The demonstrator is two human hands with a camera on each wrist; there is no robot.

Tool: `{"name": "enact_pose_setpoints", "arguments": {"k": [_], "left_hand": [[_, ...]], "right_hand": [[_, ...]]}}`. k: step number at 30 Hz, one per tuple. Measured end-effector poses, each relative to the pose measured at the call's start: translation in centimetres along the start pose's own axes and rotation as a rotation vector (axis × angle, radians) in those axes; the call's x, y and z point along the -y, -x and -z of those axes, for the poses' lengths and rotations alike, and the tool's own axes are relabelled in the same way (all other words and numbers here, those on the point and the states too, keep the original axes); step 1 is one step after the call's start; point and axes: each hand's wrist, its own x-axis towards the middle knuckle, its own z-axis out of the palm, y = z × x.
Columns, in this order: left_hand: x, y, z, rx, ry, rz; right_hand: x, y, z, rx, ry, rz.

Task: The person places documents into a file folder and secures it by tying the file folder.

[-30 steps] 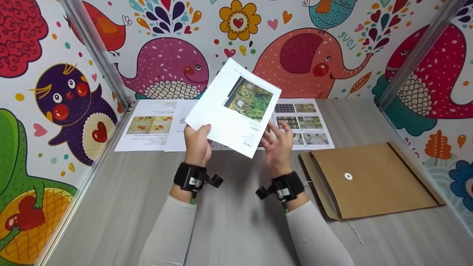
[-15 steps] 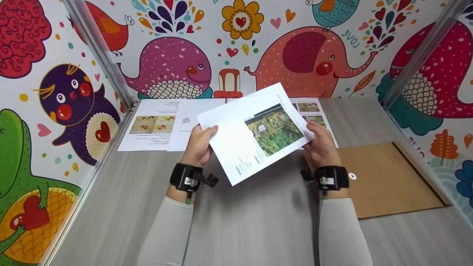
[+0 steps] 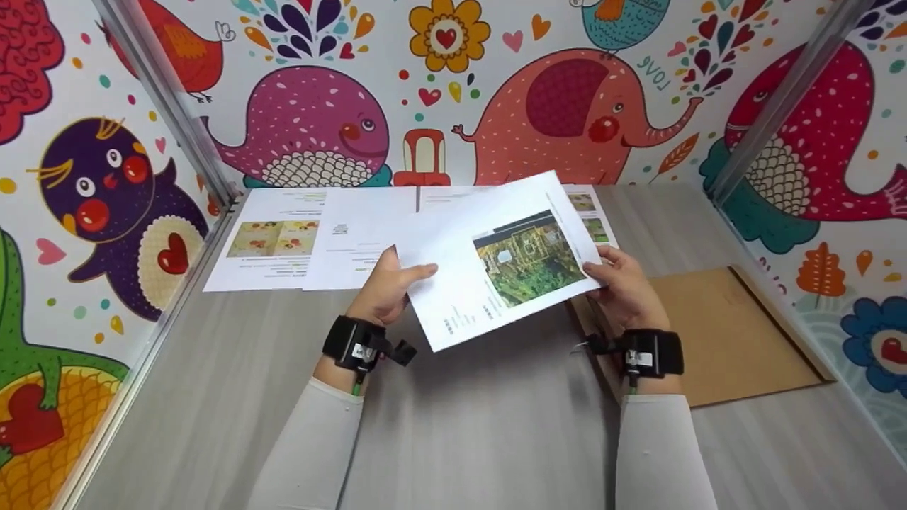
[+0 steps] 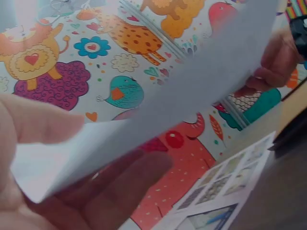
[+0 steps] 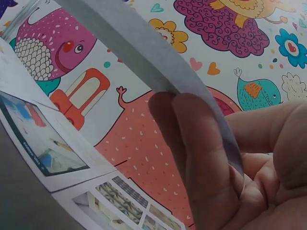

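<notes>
Both hands hold a white printed sheet of paper (image 3: 453, 283) up above the table, tilted, with a colour photo of greenery on its upper face. My left hand (image 3: 386, 289) pinches its left edge, thumb on top and fingers beneath, as the left wrist view shows with the paper (image 4: 158, 100) between them. The right hand (image 3: 627, 287) pinches the right edge near a corner. In the right wrist view, the sheet's edge (image 5: 144, 52) passes between the thumb and fingers (image 5: 201, 143). Seen edge-on there, the paper bends slightly.
Several printed sheets (image 3: 266, 265) lie in a row along the back of the grey table (image 3: 489, 439), partly behind the held paper. A brown cardboard document envelope (image 3: 737, 340) lies at the right, partly under the right forearm. Cartoon-printed walls (image 3: 439, 99) enclose the back and sides.
The right hand, loose near the paper's lower right edge a second ago, now grips its right edge. The sheet has turned clockwise and come lower. Over the last half second little has moved.
</notes>
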Motion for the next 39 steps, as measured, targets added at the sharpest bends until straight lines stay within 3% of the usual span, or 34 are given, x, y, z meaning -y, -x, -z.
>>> {"name": "enact_pose_setpoints", "arguments": {"k": [5, 8, 10, 15, 17, 20, 25, 33, 39], "left_hand": [[0.5, 0.2, -0.3, -0.004, -0.051, 0.077], [0.9, 0.0, -0.3, 0.007, -0.073, 0.089], [1.0, 0.0, -0.2, 0.016, -0.095, 0.086], [1.4, -0.1, -0.1, 0.044, -0.130, 0.078], [1.6, -0.2, -0.1, 0.048, -0.133, 0.083], [1.8, -0.2, -0.4, 0.050, -0.140, 0.092], [2.0, -0.3, -1.2, 0.059, -0.164, 0.112], [2.6, 0.1, -2.1, 0.055, -0.156, 0.153], [3.1, 0.3, -2.4, 0.085, -0.201, 0.167]], "right_hand": [[-0.1, 1.0, 0.7, -0.044, 0.127, -0.015], [-0.2, 1.8, 1.2, -0.109, 0.282, -0.028], [-0.5, 2.6, 1.5, -0.164, 0.451, -0.018], [-1.0, 5.6, 2.8, -0.265, 1.011, -0.023], [-1.0, 6.9, 3.4, -0.252, 1.167, -0.070], [-1.2, 8.7, 3.8, -0.182, 1.293, -0.159], [-2.1, 10.7, 3.9, -0.134, 1.397, -0.180], [-4.1, 12.2, 3.5, -0.162, 1.438, -0.121], [-5.2, 12.5, 2.8, -0.185, 1.461, -0.091]]}}
